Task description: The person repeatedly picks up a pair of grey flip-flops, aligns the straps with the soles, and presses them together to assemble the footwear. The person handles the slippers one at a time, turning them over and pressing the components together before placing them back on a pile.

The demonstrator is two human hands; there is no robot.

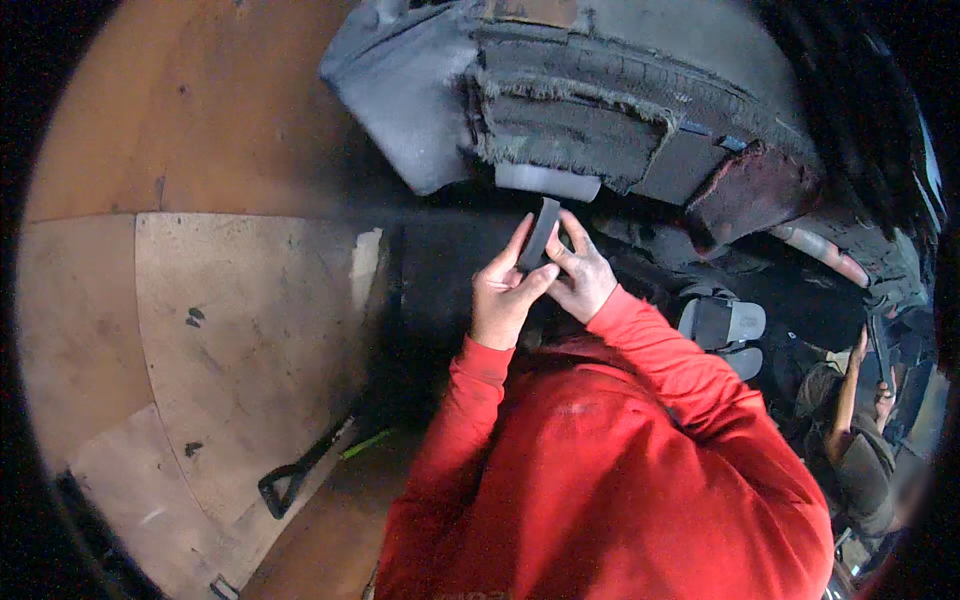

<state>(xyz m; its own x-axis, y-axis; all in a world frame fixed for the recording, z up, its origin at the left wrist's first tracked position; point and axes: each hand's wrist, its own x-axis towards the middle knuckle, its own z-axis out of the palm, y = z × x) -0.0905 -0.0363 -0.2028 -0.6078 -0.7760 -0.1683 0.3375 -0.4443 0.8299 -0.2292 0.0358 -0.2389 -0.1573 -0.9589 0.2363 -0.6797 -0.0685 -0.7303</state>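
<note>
Dark bar (540,236) is held tilted btwn L hand (503,298) & R hand (584,277). Pale cylinder (548,182) just above bar's top end, can't tell if touching; frayed grey cloth (570,128) higher up, reddish rag (755,196) up & R of bar. Grey sandals (746,320) lower R of bar, co-worker (866,468) farther same way. Wood panel (250,370) L of bar, black handle (302,468) well lower L.

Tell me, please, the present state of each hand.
Left hand: holding a dark flat bar.
Right hand: holding the same dark flat bar.
</note>
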